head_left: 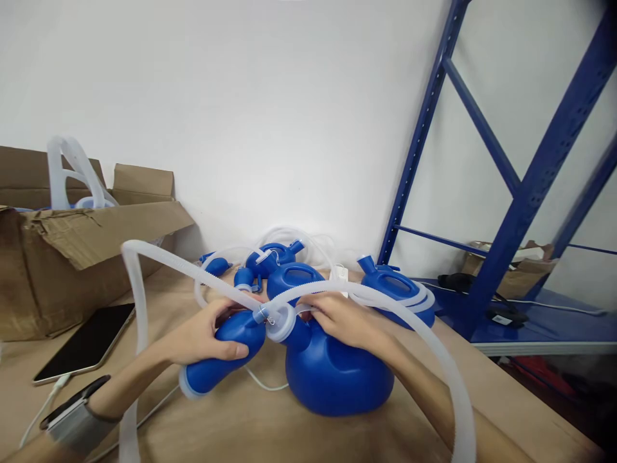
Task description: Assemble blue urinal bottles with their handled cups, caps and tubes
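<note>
My left hand (214,334) is wrapped round a blue plastic urinal head (238,337), a curved tube-shaped piece with a pale rim at its lower end. My right hand (342,318) is closed near the neck of a big blue urinal bottle (340,373), which lies tilted on the table. Some of its fingers hide behind the hose, and they seem to grip a thin clear strap by the white cap (281,323). The cap sits on the bottle's mouth, close to the head's narrow end. A corrugated white hose (414,315) arches over my right forearm.
Several other blue bottles, including one with a coiled hose (398,292), stand along the wall. On the left are an opened cardboard box (77,257) and a tablet (87,344) with a cable. A blue metal rack (530,180) rises at right.
</note>
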The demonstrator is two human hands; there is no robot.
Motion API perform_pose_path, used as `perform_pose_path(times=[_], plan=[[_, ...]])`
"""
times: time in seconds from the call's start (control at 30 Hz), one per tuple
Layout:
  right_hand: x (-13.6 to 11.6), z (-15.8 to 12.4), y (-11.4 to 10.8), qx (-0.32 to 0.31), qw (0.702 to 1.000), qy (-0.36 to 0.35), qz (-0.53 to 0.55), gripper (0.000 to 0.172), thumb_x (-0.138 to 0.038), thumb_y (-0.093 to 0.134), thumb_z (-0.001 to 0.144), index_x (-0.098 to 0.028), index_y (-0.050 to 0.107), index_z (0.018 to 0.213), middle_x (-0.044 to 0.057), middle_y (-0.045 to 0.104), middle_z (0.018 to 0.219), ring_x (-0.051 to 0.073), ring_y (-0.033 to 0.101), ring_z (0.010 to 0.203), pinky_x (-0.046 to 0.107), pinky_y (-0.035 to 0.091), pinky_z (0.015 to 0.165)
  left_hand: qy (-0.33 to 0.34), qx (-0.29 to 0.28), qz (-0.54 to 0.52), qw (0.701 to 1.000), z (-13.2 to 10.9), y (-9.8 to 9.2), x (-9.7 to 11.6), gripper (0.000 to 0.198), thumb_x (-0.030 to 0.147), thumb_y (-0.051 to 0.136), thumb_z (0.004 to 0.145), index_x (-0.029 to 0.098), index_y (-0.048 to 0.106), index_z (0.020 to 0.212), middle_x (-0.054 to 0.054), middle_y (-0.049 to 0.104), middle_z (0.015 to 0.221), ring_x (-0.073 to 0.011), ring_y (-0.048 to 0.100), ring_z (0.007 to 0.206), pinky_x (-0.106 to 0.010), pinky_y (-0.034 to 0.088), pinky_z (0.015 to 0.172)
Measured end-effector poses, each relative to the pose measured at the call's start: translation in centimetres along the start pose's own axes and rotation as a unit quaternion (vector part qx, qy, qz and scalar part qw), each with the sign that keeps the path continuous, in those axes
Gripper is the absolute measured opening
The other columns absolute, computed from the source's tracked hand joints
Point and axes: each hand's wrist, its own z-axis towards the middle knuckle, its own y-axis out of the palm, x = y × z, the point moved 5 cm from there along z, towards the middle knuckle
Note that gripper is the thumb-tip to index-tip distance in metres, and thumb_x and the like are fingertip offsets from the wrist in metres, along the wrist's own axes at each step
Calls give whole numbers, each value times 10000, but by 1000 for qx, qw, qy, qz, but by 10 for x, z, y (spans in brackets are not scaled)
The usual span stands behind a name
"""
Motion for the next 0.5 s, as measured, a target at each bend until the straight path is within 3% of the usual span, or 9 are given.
perform_pose_path(times=[0.1, 0.2, 0.37, 0.5], plan=[[8, -5, -1, 13, 999, 34, 36, 338, -69, 403, 915, -205, 711, 943, 41, 772, 973, 212, 709, 932, 333, 522, 883, -21, -42, 64, 997, -5, -4, 9, 775, 520, 787, 736, 273, 552, 1433, -68, 595, 1477, -378, 511, 1386, -474, 433, 1152], [11, -7, -5, 4, 998, 43, 36, 311, -147, 432, 951, -211, 727, 1028, 50, 775, 1038, 224, 707, 952, 332, 522, 867, -39, -84, 95, 991, -9, -3, 15, 779, 478, 813, 709, 280, 582, 1426, -65, 667, 1387, -358, 619, 1269, -417, 523, 1057], [22, -13, -10, -16, 996, 88, -16, 319, -208, 434, 969, -237, 719, 1110, 56, 766, 1081, 251, 687, 1017, 340, 492, 884, -42, -135, 96, 985, -10, 17, 20, 871, 317, 856, 647, 362, 550, 1462, -23, 698, 1334, -309, 660, 1206, -408, 527, 1048], [32, -19, -9, -21, 992, 109, -64, 313, -199, 430, 971, -229, 706, 1115, 73, 760, 1075, 267, 687, 1007, 354, 470, 877, -42, -139, 128, 981, -2, 33, 19, 941, 253, 822, 649, 348, 476, 1519, -48, 696, 1303, -305, 658, 1181, -445, 508, 1062]])
